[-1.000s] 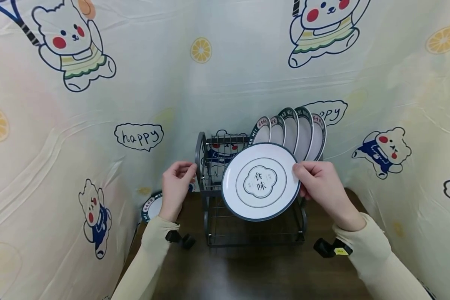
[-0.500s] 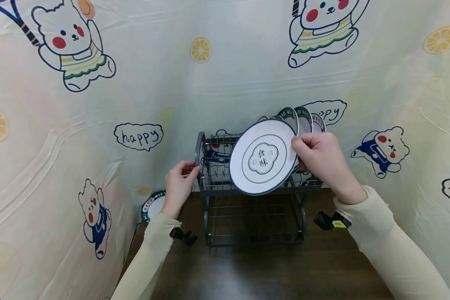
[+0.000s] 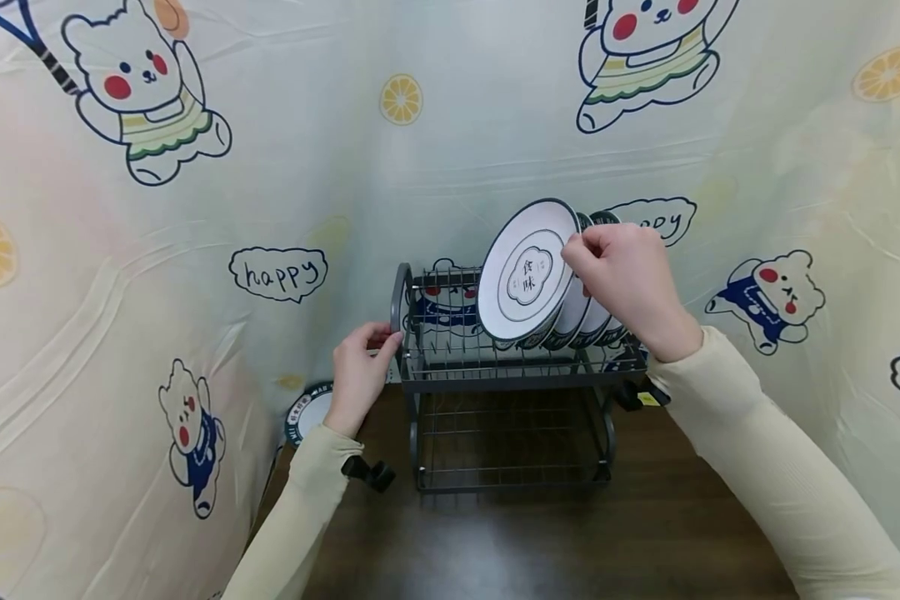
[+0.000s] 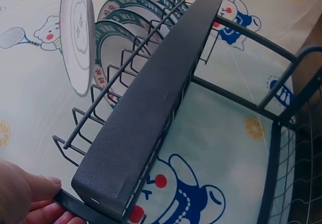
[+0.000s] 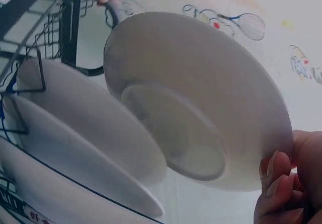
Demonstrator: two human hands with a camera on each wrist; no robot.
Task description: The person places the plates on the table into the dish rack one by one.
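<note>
My right hand (image 3: 630,279) pinches the right rim of a white plate (image 3: 528,275) with a dark blue edge and Chinese characters at its centre. The plate is tilted above the top tier of a dark metal dish rack (image 3: 525,385). Its pale underside and foot ring face the right wrist view. Several patterned-rim plates (image 4: 126,53) stand on edge in the rack's slots, partly hidden behind the held plate in the head view. At the rack's left end, my left hand (image 3: 360,371) grips the side frame (image 4: 83,209) between thumb and fingers.
Another patterned-rim plate (image 3: 309,414) lies left of the rack, partly behind my left forearm. The rack's lower tier (image 3: 510,481) stands on the dark wooden table (image 3: 540,542). A printed cloth (image 3: 307,183) hangs close behind and at both sides.
My right hand has raised the plate up and back from in front of the rack to over its top tier, turning it more edge-on. My left hand stays at the frame.
</note>
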